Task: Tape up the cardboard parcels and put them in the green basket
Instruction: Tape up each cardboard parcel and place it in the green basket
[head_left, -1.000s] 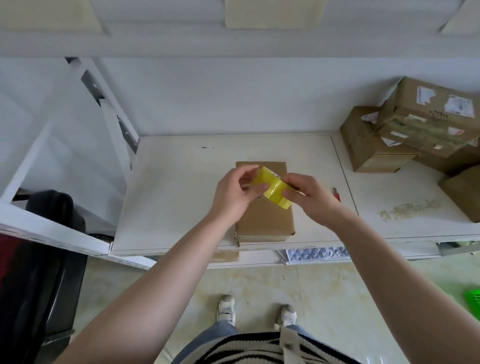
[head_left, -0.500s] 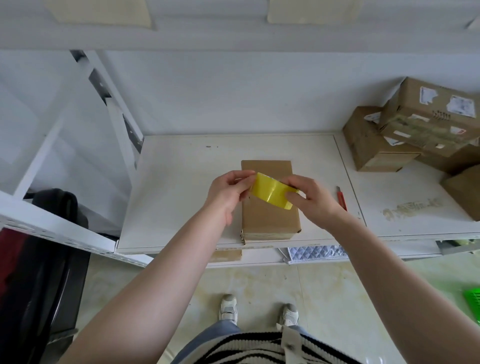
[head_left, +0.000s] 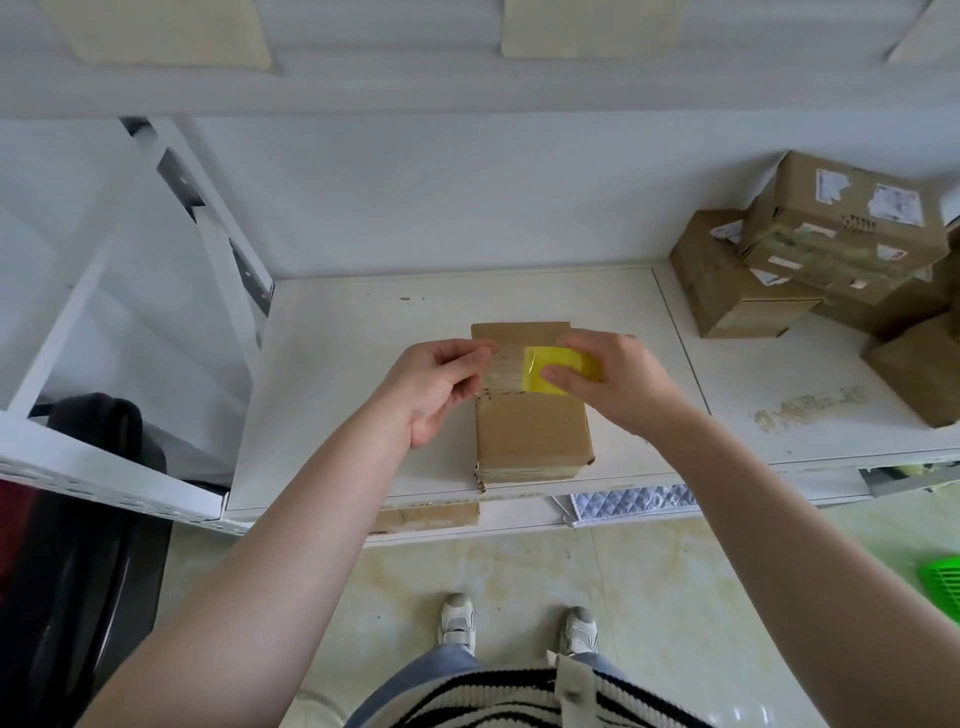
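Yellow tape roll (head_left: 562, 370) gripped by right hand (head_left: 618, 384), left hand (head_left: 434, 387) pinching strip

Parcel (head_left: 530, 415) on shelf (head_left: 337, 395); boxes (head_left: 810, 260) right.

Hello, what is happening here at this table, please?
A person is taping a cardboard parcel that lies on the white table. The right hand holds a yellow tape roll above the parcel, and the left hand pinches the clear tape end pulled out from it. More parcels are stacked on the right. Only a corner of the green basket shows on the floor.
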